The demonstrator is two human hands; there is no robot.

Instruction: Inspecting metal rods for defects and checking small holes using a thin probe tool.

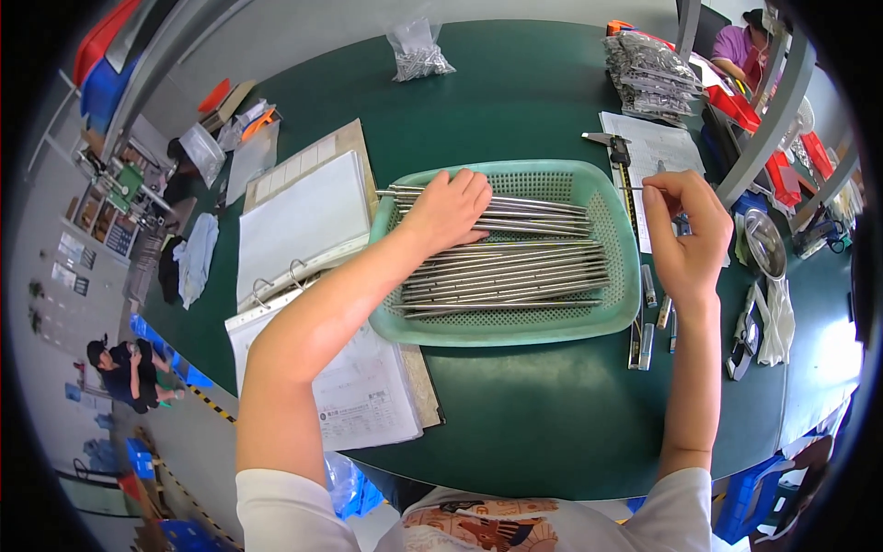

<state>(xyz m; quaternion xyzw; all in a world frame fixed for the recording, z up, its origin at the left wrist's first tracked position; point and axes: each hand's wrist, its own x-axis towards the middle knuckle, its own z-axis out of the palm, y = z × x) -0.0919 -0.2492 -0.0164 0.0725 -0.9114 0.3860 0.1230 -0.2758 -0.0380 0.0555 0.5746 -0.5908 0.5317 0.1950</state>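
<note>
A pale green perforated plastic basket (pixel 515 333) holds two groups of long thin metal rods (pixel 515 267), lying roughly crosswise. My left hand (pixel 449 210) is over the basket's far left part, its fingers curled round rods of the far group. The exact number in its grasp is hidden under the hand. My right hand (pixel 688 225) is raised beside the basket's right rim, thumb and forefinger pinched on a thin dark pin (pixel 635 189) that points left. Below that hand, a caliper (pixel 618 147) lies along the basket's right side.
An open ring binder (pixel 308 221) with papers lies left of the basket. Small clear tubes (pixel 647 345), a pale glove (pixel 778 322) and a metal bowl (pixel 763 241) are on the right. Bagged metal parts (pixel 648 74) stand at the back, near a grey frame post (pixel 771 120).
</note>
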